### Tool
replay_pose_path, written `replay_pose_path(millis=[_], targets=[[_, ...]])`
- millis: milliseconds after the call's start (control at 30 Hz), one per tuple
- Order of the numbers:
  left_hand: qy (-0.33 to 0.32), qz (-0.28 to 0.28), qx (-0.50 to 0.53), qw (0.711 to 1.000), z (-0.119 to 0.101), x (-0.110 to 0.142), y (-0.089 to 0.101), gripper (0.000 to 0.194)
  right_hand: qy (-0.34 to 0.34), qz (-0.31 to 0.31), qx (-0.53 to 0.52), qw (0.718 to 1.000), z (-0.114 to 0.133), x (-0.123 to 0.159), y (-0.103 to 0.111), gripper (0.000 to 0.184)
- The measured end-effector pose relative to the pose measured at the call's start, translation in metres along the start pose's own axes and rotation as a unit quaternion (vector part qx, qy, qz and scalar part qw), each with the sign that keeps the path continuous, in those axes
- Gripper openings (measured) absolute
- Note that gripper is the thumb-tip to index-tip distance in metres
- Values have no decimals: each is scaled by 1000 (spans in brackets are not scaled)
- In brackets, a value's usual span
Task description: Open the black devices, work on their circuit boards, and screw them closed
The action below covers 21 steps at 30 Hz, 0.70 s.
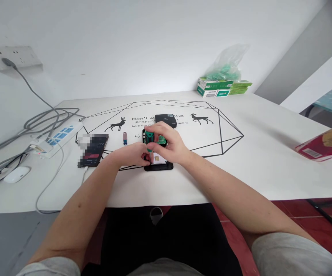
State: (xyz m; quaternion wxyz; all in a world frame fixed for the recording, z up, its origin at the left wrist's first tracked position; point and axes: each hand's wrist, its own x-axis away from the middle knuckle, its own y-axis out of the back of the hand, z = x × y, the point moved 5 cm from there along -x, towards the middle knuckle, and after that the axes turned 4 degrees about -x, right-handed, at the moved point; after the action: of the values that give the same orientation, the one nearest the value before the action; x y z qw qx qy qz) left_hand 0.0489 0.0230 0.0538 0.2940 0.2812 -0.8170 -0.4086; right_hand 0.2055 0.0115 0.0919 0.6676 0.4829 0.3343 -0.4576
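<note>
My right hand point(171, 143) is wrapped round the green and black handle of a screwdriver point(150, 138), held upright with its shaft pointing down. Below it lies an opened black electronic device point(157, 167), with a green circuit board point(162, 140) and a white inner part bearing a gold square. My left hand point(138, 154) rests at the device's left edge, beside the screwdriver's shaft. Its fingers are curled together; what they grip, if anything, is hidden. Left of the device lies a second screwdriver point(124, 138) with a reddish and blue handle, near several tiny dark pieces point(137, 135), perhaps screws.
Behind my hands lies a black cover-like piece point(166, 120). A phone point(95, 150), a white power strip point(63, 138), cables and a white earbud case point(17, 174) occupy the left. Green boxes point(216, 85) stand at the back; a red and yellow package point(324, 143) is at right.
</note>
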Motion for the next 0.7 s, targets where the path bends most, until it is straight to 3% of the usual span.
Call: replay_pose_path(millis=[100, 433, 633, 700], targets=[[21, -1, -15, 1000, -2, 1, 2, 16, 21, -4, 6, 1000, 4, -1, 3, 35], [14, 12, 4, 1000, 9, -3, -2, 20, -25, -57, -13, 998, -2, 0, 3, 31], [11, 1, -15, 1000, 5, 0, 2, 13, -144, -74, -164, 973, -12, 11, -6, 45], [21, -14, -23, 999, 3, 2, 6, 12, -164, -70, -171, 969, -13, 14, -9, 48]])
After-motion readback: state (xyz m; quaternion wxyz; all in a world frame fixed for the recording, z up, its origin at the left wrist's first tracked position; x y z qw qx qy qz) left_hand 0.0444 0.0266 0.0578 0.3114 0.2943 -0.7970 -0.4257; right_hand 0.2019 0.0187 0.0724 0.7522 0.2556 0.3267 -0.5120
